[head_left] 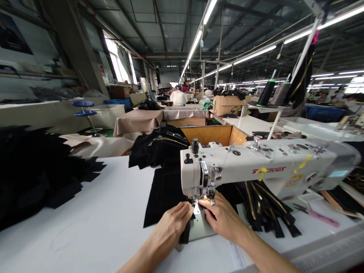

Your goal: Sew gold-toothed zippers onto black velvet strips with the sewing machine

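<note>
A white sewing machine [256, 167] stands on the white table [99, 227]. Black fabric [165, 193] lies under its head and trails back to the left. My left hand [173, 223] rests on the fabric just left of the presser foot [196, 203], fingers curled and pressing the cloth down. My right hand [222, 218] lies just right of the needle, fingers together, fingertips pinching the fabric edge at the foot. Both hands touch the cloth near the metal needle plate [199, 227].
A heap of black cut pieces [36, 174] fills the table's left. Black strips with gold zippers [267, 208] lie behind the machine; pink-handled scissors [315, 214] sit at right. Thread cones [267, 93] stand behind. Other workers sit far back among tables and boxes.
</note>
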`<state>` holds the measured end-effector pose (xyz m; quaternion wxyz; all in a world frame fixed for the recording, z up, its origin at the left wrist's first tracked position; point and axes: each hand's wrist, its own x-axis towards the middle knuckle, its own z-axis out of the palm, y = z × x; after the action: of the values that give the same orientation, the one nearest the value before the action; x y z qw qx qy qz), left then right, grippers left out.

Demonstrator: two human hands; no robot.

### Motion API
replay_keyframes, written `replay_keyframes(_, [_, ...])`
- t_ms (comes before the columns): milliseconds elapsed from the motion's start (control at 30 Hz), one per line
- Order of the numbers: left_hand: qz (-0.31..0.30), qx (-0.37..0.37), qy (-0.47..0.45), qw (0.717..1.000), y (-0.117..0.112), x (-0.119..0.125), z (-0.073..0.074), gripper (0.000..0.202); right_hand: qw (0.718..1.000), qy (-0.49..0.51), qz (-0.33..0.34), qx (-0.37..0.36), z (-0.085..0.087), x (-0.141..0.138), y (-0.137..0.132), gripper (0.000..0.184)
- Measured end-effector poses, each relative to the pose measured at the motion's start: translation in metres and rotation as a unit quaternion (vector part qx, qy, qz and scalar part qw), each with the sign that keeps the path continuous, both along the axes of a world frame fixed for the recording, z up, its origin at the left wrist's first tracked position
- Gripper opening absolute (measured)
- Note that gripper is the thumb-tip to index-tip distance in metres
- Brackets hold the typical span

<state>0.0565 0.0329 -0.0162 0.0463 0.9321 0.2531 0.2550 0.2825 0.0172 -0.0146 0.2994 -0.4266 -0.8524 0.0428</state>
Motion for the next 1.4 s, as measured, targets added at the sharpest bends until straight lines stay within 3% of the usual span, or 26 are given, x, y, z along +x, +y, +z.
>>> replay_keyframes(467, [-0.006,0.0,-0.009,1.0,0.004,-0.002,-0.009,0.04,1.0,0.017,-0.005,0.009,0.004,0.0,0.002,0.026])
replay_keyframes(833, [0.018,0.001,0.027,0.999,-0.005,0.001,0.01,0.033,0.999,0.021,-0.029,0.007,0.0,0.003,0.002,0.026])
replay_keyframes(1400, [0.039,0.075,0.035,0.996,-0.005,0.001,0.007,0.035,0.999,0.032,-0.042,-0.004,0.002,0.004,0.002,0.025])
